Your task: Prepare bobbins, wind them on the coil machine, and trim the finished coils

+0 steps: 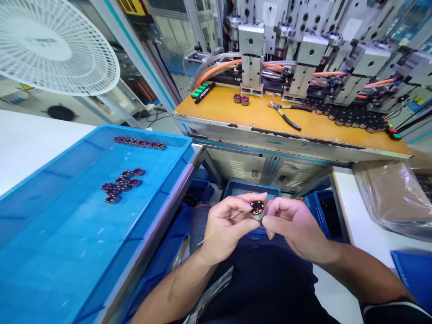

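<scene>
A small round motor stator point(257, 209) with copper windings and a dark slotted core is held up in front of my lap. My left hand point(226, 227) pinches it from the left, thumb below and fingers above. On the other side, the thumb and fingers of my right hand point(293, 225) close against its edge; whether they also grip a wire end is too small to tell. A thin copper-coloured wire point(204, 239) sticks out past the back of my left hand.
To my left is a blue tray point(168, 198) with several stators point(123, 183). Ahead, an orange-topped bench point(216, 108) carries cutting pliers point(286, 112), two stators point(240, 99) and machine fixtures. A white fan point(57, 49) stands far left; a plastic-wrapped cardboard stack point(394, 193) lies right.
</scene>
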`<state>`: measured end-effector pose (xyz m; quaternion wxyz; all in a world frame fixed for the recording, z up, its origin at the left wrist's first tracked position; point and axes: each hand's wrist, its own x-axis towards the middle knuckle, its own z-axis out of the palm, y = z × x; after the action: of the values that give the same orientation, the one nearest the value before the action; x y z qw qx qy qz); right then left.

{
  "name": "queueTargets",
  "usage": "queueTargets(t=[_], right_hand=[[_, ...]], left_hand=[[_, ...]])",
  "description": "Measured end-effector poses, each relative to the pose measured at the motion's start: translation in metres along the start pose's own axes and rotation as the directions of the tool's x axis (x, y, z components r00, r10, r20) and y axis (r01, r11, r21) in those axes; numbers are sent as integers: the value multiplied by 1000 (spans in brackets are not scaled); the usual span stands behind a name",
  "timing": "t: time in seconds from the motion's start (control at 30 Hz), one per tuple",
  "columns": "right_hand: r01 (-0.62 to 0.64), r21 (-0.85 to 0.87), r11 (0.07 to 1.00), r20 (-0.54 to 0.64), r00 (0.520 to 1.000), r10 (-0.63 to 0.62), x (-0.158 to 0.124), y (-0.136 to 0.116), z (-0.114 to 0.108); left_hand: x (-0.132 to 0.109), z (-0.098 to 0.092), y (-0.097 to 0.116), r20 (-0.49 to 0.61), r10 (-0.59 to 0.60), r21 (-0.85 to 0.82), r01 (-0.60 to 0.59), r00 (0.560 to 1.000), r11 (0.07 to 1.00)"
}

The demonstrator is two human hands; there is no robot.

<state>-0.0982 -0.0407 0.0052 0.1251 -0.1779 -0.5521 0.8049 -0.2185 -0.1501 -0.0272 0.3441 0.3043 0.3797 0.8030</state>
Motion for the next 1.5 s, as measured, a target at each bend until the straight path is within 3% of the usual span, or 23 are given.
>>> queueTargets(t=[0.17,0.27,0.3,0.33,0.37,0.43,0.5,0.53,0.6,0.67,0.77,0.83,0.9,1.0,1.07,1.13,1.23,1.3,1.37,1.43,1.5], right_hand=[[57,18,998,92,994,-59,5,7,0],[286,-141,948,82,958,-276,6,10,1],[412,-249,876,60,910,-411,7,10,1],[530,-384,756,52,830,-556,8,10,-1],[615,-529,585,75,720,-690,9,9,-3],[635,-750,187,211,497,-842,12,6,-11],[561,-815,-145,385,336,-860,16,3,-22],[528,-805,-268,462,276,-843,18,3,-28],[497,-754,-430,584,207,-785,20,3,-40],[516,-705,-488,656,210,-725,21,6,-46],[564,-658,-498,701,219,-679,19,9,-45],[592,-665,-456,681,229,-696,15,9,-39],[635,-725,-267,574,343,-743,11,6,-30],[669,-725,162,350,562,-749,2,-1,-18],[684,-653,324,280,616,-736,-2,-5,-11],[682,-614,397,233,638,-734,-4,-7,-6],[663,-592,458,174,660,-731,-4,-3,-3],[646,-580,496,157,686,-710,-4,0,-7],[579,-597,555,127,751,-648,-7,-2,-18],[492,-665,561,81,795,-602,-12,-12,-33],[458,-803,380,111,742,-661,-16,-31,-45]], left_hand=[[1,4,0,12,-65,-99,66,998,993],[4,7,-2,23,-160,-183,161,987,970],[6,7,-4,-3,-202,-208,197,979,958],[7,7,-6,-51,-251,-226,233,967,946],[9,5,-9,-123,-298,-229,265,947,937],[9,1,-13,-311,-303,-126,276,901,953],[4,-2,-11,-421,-97,190,192,902,963],[0,-2,-8,-379,53,382,104,924,918],[-8,1,1,-149,259,644,-105,954,757],[-12,8,12,32,292,714,-227,956,662],[-7,16,24,82,233,722,-219,969,656],[-2,17,27,108,193,714,-212,975,668],[1,14,28,147,187,709,-235,971,665],[0,9,27,193,220,714,-291,956,637],[-3,6,25,188,203,706,-276,961,652],[-6,5,24,128,122,653,-176,984,737],[-7,5,22,30,-63,456,43,998,889],[-7,4,22,18,-108,370,93,994,924],[-6,3,25,40,-56,417,34,998,908],[-5,2,30,104,47,564,-98,993,820],[-3,0,35,225,131,702,-254,966,665]])
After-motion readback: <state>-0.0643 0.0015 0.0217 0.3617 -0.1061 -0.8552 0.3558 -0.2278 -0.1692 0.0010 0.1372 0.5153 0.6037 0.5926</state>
